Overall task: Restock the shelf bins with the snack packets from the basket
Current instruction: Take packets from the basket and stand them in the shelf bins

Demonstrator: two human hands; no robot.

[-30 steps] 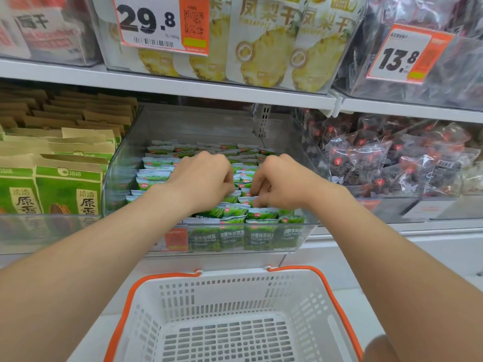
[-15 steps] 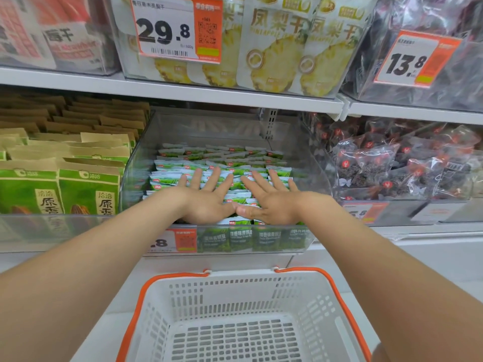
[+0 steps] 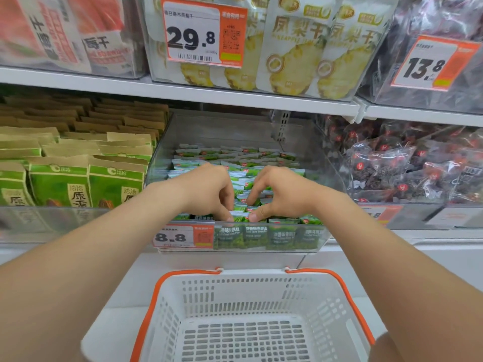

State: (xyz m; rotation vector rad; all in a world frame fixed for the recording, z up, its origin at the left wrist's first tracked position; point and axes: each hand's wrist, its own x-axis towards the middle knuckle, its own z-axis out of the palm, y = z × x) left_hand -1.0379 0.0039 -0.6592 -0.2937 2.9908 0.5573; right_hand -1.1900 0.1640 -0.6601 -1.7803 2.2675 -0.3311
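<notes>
The left hand (image 3: pixel 206 190) and the right hand (image 3: pixel 285 194) each pinch green packets (image 3: pixel 235 155) in the clear bin (image 3: pixel 320 158). Seat packets upright in rows; press lightly to avoid crushing. The basket (image 3: pixel 251 276) below shows none.

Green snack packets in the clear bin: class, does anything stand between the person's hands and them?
Nothing visible does. The left hand and right hand are both inside the open-topped clear bin, fingers and thumbs pinching green snack packets near its front wall.
</notes>
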